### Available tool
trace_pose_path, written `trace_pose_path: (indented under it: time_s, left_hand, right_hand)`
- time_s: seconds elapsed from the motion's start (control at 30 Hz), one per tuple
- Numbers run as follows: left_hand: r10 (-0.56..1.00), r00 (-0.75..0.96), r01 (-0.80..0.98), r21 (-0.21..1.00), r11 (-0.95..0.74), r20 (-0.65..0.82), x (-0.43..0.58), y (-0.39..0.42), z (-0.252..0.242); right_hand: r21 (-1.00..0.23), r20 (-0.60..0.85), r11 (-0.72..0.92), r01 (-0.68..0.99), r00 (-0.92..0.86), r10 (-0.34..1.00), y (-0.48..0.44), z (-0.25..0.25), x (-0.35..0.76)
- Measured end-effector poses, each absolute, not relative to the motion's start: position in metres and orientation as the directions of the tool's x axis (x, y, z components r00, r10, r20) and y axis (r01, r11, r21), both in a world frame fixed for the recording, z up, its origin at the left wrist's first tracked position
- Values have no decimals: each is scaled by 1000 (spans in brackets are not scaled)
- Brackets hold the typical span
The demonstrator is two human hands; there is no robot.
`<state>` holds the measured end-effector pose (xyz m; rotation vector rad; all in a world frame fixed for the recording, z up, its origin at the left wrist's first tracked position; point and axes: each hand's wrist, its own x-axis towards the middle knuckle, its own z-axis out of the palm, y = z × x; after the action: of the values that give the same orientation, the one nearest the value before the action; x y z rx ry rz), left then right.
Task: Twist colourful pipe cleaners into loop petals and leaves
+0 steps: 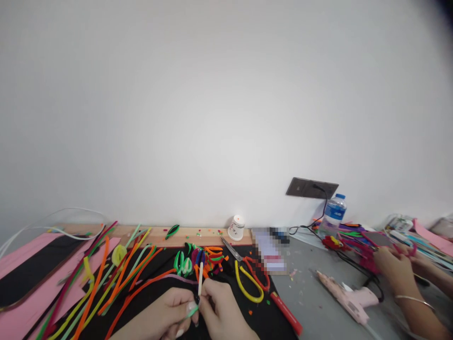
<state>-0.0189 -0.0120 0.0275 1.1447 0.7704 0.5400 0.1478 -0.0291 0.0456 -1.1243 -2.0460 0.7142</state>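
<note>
My left hand is closed in a pinch on a light green pipe cleaner. Against it, my right hand is closed around the lower part of a thin white stick, which stands nearly upright. Where the stick meets the fingers, a small dark bit shows, too small to name. Just beyond the stick's top lies a cluster of bent pipe-cleaner shapes, with green loops at left and orange ones at right. Most of the fingertips of my right hand are hidden.
Loose pipe cleaners spread at left over pink sheets. Scissors, an upturned paper cup and a red-handled tool lie right of centre. Farther right are a glue gun, a water bottle and another person's hands.
</note>
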Motion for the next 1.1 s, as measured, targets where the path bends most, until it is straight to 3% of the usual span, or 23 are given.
trace_pose_path:
  time_s: [0.2,0.33,0.57,0.67,0.73,0.8,0.9,0.97,1.1]
  left_hand:
    - [836,534,218,976,9,-126,-5,-13,32]
    - [872,481,369,880,-298,94,-4,-17,39]
    - [872,411,469,758,-454,268,-4,-24,33]
    - [873,416,416,800,-432,255,-3,-23,37]
    - [883,437,311,892,-327,171,-2,-20,38]
    - [886,464,171,979,-106,15,-3,-16,37]
    - [846,520,-49,985,167,-118,-6,-11,32]
    - [821,553,-147,953,263,-142,-7,-10,32]
    - [774,603,-198,905,377,-191,-9,-15,41]
  right_hand:
    - [-871,222,316,376,-272,936,-23,40,146]
    - [-909,200,270,318,-235,951,-21,37,147]
    - [-996,-67,-75,-52,-145,987,-20,35,139]
    - [-967,-183,-209,-142,-179,967,-20,40,141]
    - [-963,-185,-223,-152,-228,956,-20,46,145]
    - [-980,-95,-130,-154,-215,972,-19,52,149]
    - [-987,150,146,-69,-65,986,-20,61,153]
    - [-962,268,270,38,-56,962,-21,64,154]
    - [-917,328,364,163,-211,921,-24,63,154]
